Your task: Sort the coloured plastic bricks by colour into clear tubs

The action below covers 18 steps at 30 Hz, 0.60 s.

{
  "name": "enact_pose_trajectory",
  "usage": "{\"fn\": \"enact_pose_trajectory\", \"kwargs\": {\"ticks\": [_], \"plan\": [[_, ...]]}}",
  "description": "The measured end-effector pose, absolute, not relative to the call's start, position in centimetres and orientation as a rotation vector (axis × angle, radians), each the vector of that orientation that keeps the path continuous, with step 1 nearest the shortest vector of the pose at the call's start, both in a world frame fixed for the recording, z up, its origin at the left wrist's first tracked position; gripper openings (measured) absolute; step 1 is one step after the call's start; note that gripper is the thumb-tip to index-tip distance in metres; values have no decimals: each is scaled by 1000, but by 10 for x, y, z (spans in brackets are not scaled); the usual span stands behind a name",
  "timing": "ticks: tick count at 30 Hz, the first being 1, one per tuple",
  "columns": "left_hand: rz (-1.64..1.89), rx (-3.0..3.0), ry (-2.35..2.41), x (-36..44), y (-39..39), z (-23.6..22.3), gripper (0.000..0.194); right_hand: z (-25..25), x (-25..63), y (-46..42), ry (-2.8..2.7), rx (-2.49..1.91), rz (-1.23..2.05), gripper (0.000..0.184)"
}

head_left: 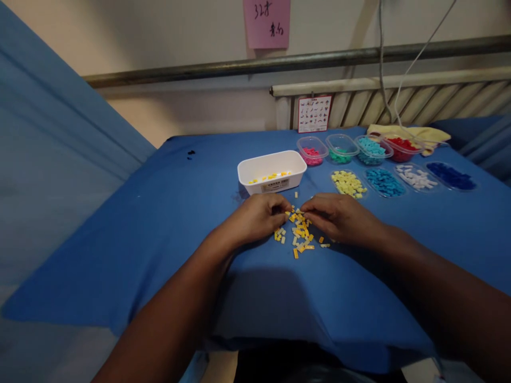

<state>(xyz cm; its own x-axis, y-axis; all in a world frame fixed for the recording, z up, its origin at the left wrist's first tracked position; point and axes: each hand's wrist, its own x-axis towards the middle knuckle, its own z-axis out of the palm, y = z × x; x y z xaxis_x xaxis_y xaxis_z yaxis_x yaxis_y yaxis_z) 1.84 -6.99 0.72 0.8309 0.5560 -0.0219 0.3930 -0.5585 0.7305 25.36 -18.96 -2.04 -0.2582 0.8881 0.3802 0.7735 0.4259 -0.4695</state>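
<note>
A loose pile of small yellow, orange and cream toy bricks (302, 232) lies on the blue cloth. At the pile's left far side my left hand (266, 215) has thumb and forefinger pinched by a small pale yellow brick (287, 213). My right hand (337, 217) comes in from the other side, its fingers pinched near a pale brick (298, 211); how firmly it holds it is partly hidden. Just beyond my hands stands a white plastic box (275, 162) with several yellow and orange bricks on its bottom.
Clear tubs of pink (312, 154), green (339, 155), turquoise (371, 148) and red bricks (401, 149) line the back right. Nearer are trays of pale yellow (347, 183), teal (385, 182), white (415, 177) and dark blue pieces (451, 175). A picture card (314, 114) leans against the radiator.
</note>
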Motion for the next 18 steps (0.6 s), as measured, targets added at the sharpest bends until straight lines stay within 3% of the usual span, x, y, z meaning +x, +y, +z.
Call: {"fn": "enact_pose_trajectory", "kwargs": {"ticks": [7,12,18], "plan": [[476,1776,564,28,-79,5,24,-20,236,-189,-1712,-1263,548,13],[434,1629,506,30,-80,5,37,-18,235,-188,-1452,-1253,913,25],[492,1792,576,31,-78,3,25,-11,247,-185,-1395,-1317,885,26]]}}
